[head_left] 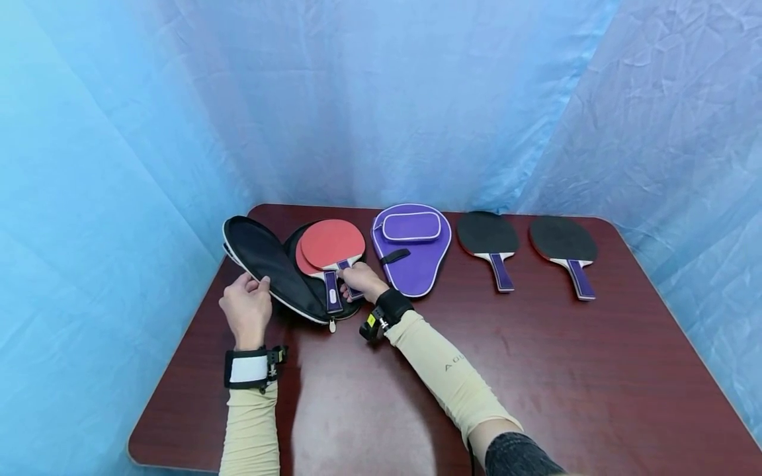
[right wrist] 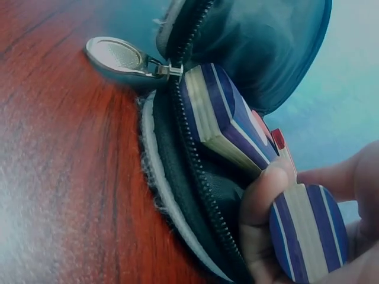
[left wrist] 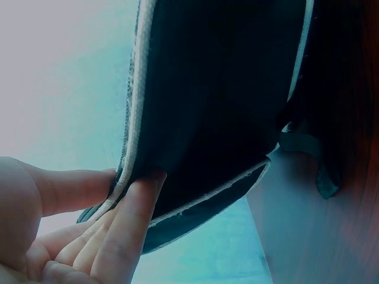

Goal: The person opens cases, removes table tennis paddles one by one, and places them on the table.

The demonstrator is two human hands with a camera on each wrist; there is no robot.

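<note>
My left hand (head_left: 247, 309) pinches the white-piped edge of the lid of an unzipped, black-lined paddle case (head_left: 257, 248), thumb on one side and fingers on the other in the left wrist view, holding it raised. A red table tennis paddle lies inside the case, its purple-striped handle (right wrist: 204, 106) near the metal zipper pull (right wrist: 115, 54). Over it, partly covering its blade, is a second red paddle (head_left: 333, 241). My right hand (head_left: 366, 281) grips this upper paddle by its handle (right wrist: 308, 234), whose striped butt end faces the right wrist camera.
Right of the open case lies a closed purple paddle case (head_left: 417, 268) with a small front pocket. Farther right are two black-faced paddles, one (head_left: 488, 233) beside the other (head_left: 563, 238), handles toward me. Blue cloth (head_left: 381, 99) hangs behind the dark red table (head_left: 536, 370).
</note>
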